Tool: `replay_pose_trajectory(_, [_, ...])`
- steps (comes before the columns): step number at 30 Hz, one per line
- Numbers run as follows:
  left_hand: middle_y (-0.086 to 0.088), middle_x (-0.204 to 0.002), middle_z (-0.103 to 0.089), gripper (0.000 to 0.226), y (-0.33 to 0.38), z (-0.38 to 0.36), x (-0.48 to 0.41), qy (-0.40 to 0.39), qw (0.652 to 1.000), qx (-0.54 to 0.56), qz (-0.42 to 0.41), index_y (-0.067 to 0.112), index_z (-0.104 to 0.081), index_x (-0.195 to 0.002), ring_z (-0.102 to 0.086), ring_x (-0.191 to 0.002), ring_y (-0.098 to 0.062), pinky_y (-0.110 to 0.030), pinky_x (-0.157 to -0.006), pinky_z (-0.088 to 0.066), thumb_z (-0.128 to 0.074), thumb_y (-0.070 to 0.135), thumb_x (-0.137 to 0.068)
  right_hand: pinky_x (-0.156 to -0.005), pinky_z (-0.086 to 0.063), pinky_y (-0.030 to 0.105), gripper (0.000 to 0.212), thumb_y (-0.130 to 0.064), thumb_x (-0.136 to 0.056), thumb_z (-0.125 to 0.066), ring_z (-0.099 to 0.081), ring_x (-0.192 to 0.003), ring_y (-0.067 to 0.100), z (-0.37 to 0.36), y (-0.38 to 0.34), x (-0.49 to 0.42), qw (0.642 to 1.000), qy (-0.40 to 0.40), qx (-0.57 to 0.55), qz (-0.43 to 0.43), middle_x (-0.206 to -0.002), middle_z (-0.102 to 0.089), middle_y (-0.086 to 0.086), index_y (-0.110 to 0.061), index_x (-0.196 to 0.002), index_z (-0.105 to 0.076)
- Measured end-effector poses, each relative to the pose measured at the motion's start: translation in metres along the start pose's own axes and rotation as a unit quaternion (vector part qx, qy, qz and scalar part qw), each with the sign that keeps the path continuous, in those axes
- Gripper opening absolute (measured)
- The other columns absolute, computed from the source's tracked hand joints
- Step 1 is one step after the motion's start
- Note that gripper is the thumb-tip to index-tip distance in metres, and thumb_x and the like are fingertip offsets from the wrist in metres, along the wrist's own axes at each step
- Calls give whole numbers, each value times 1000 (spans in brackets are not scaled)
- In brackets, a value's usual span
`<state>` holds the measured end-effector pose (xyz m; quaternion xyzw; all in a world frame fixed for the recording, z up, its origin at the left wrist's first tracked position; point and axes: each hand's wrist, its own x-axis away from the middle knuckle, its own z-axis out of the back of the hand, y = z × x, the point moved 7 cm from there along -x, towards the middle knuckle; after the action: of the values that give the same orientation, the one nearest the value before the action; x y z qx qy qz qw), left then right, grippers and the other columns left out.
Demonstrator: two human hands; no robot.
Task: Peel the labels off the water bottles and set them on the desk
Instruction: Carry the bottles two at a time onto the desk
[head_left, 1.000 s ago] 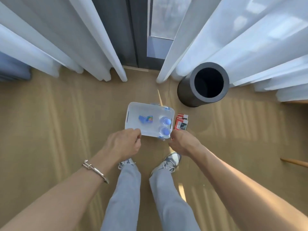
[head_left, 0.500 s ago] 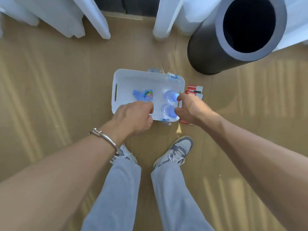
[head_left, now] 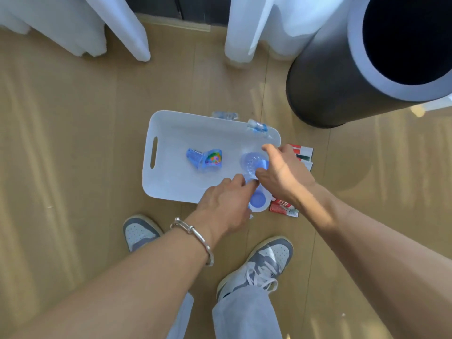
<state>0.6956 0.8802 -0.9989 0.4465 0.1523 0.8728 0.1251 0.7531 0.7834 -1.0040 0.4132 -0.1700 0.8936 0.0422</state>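
presently, listing by place relative to the white tray [head_left: 171, 182], which is sitting on the wooden floor [head_left: 73, 167].

- far water bottle [head_left: 252, 160]: clear, blue-capped, standing inside the tray at its right end.
- near water bottle [head_left: 258, 200]: clear, blue-capped, showing at the tray's near right corner, over the rim.
- peeled label [head_left: 206, 159]: crumpled, blue with a bright patch, lying in the middle of the tray.
- right hand [head_left: 283, 174]: reaching over the tray's right edge, thumb and forefinger spreading apart around the far water bottle; whether it is gripping cannot be told.
- left hand [head_left: 225, 204]: coming over the tray's near rim, knuckles up, fingertips lying against the near water bottle; whether the fingers are closing on it cannot be told.
- bracelet [head_left: 195, 234]: silver, circling the left wrist, nearer than the tray.
- crumpled clear scrap [head_left: 256, 126]: hanging on the tray's far right rim.
- red and white packets [head_left: 283, 207]: lying on the floor just right of the tray.
- black bin [head_left: 330, 81]: standing beyond the tray, to its right.
- white curtains [head_left: 73, 25]: hanging beyond the tray.
- grey and white shoes [head_left: 139, 232]: standing just nearer than the tray.
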Motion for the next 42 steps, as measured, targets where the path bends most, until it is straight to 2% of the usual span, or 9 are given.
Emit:
replay_pose_trajectory(6, [-9,-134,-41,37,18,-2,-23,-12,1000,-2,-2,14,-46,-129,-45,-118,-29,-33,-77,-35,-51,29,-95,-87,-47,32,45,-21,-92,-47,-58,-107,33,-6,-2,-18,999,-10,-32,24,-132,-45,14,-18,-137,-47])
replay_pose_trajectory(12, [-9,-129,-46,29,22,-11,-27,-3,1000,-29,2,12,-52,-121,-43,-118,-28,-33,-75,-34,-52,25,-95,-81,-47,34,36,-26,-90,-52,-59,-101,33,-13,1,-26,1000,8,-18,6,-122,-53,14,-12,-123,-56])
replay_pose_trajectory(14, [-10,-126,-47,27,19,-12,-30,12,1000,-24,9,10,-53,-116,-44,-115,-28,-32,-74,-35,-53,23,-93,-79,-46,34,35,-25,-91,-52,-59,-100,33,-13,0,-28,1000,17,-24,8,-121,-53,14,-10,-122,-56])
replay_pose_trajectory(19, [-10,-119,-44,41,3,-15,-29,18,1000,2,10,10,-44,-125,-51,-105,-30,-38,-76,-44,-61,20,-89,-69,-39,30,34,-24,-89,-53,-58,-97,33,-14,1,-32,1000,25,-15,8,-119,-52,13,-10,-120,-57])
replay_pose_trajectory(26, [-8,-115,-44,28,-30,3,-16,31,998,41,46,11,-46,-115,-53,-94,-30,-33,-71,-39,-57,20,-90,-69,-44,34,22,-15,-91,-54,-53,-80,33,-14,-5,-21,999,47,20,0,-114,-47,11,-8,-112,-53])
replay_pose_trajectory(30, [-8,-114,-45,29,-36,33,-2,45,997,43,44,10,-49,-111,-53,-90,-32,-39,-74,-44,-59,21,-86,-66,-46,35,16,-14,-87,-57,-56,-82,33,1,-14,-13,999,49,14,2,-110,-49,10,-8,-102,-55])
replay_pose_trajectory(34, [-3,-111,-45,27,-43,82,19,73,996,24,52,15,-49,-111,-50,-84,-27,-34,-72,-42,-58,22,-87,-69,-51,40,16,-20,-87,-59,-58,-85,34,34,-39,5,999,45,21,23,-108,-48,9,-11,-100,-56])
replay_pose_trajectory(38, [-2,-110,-47,25,-34,145,50,116,992,13,43,18,-49,-109,-55,-93,-29,-36,-75,-46,-59,24,-86,-70,-48,40,15,-23,-86,-59,-56,-85,33,90,-72,32,997,68,14,42,-105,-46,9,-15,-97,-53])
replay_pose_trajectory(42, [-1,-106,-45,23,-12,230,85,147,988,-21,35,21,-49,-104,-53,-85,-28,-37,-72,-48,-59,24,-84,-71,-46,37,17,-25,-85,-58,-56,-87,32,166,-113,66,992,106,13,71,-106,-47,8,-15,-99,-55])
